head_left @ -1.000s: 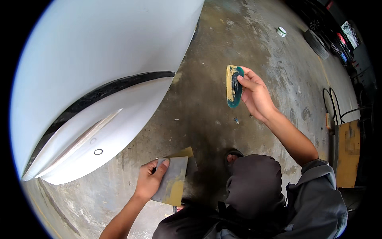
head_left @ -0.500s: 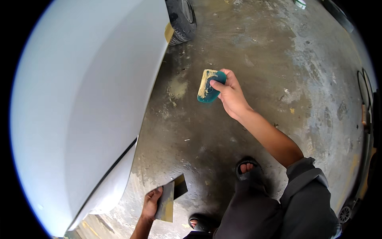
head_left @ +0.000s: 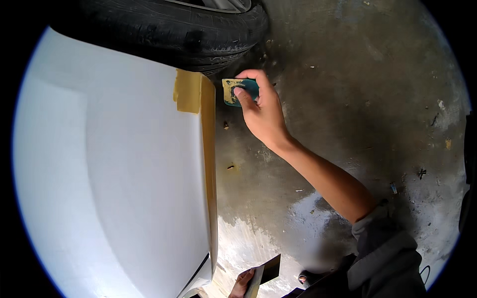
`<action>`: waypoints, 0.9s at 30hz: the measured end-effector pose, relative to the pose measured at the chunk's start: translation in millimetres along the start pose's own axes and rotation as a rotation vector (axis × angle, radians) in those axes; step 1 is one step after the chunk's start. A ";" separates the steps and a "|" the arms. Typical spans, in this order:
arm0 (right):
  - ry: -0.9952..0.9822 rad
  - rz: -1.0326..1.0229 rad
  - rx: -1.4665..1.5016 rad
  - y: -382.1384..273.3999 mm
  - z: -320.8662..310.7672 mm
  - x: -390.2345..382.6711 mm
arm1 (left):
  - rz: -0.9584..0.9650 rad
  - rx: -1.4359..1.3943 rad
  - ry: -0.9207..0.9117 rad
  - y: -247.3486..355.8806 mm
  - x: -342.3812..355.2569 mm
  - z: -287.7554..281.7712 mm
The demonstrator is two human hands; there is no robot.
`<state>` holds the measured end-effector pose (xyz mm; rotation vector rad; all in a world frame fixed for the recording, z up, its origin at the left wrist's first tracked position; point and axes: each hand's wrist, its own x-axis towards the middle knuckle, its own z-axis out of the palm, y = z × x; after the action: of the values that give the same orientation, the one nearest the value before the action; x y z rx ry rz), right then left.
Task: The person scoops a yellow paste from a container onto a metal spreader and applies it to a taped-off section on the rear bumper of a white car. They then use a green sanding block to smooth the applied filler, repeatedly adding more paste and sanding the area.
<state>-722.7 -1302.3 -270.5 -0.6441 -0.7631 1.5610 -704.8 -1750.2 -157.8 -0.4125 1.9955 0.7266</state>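
1. R hand [head_left: 261,109] pinches teal putty spreader [head_left: 252,87], thumb on its face, fingers behind; yellow putty [head_left: 227,91] smeared along spreader's L edge.
2. Spreader's just off top R corner of white car panel [head_left: 144,159], gap showing btwn.
3. Yellow patch [head_left: 188,92] sits at that corner; yellow strip [head_left: 209,159] runs down panel's R edge.
4. L hand [head_left: 242,284], partly cut off, grips pale flat plate [head_left: 256,280] w/ dark plate [head_left: 271,268] sticking out, near panel's btm R corner.
5. Black tyre [head_left: 174,37] shows just past panel's top edge; concrete floor [head_left: 338,89] along its R edge, w/ debris bits [head_left: 230,167].
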 end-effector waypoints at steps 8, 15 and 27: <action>0.040 -0.197 -0.029 30.0 12.9 9.2 | -0.041 -0.073 0.025 -1.1 17.2 1.8; 0.000 -0.087 -0.002 35.7 15.6 6.4 | -0.049 -0.104 0.005 -0.7 30.1 3.0; 0.068 -0.129 0.025 40.9 24.4 9.3 | -0.067 -0.155 -0.014 -5.8 40.2 5.5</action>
<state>-768.3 -1298.3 -286.7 -0.6149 -0.7193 1.4217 -718.0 -1750.9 -196.6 -0.5621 1.9090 0.8427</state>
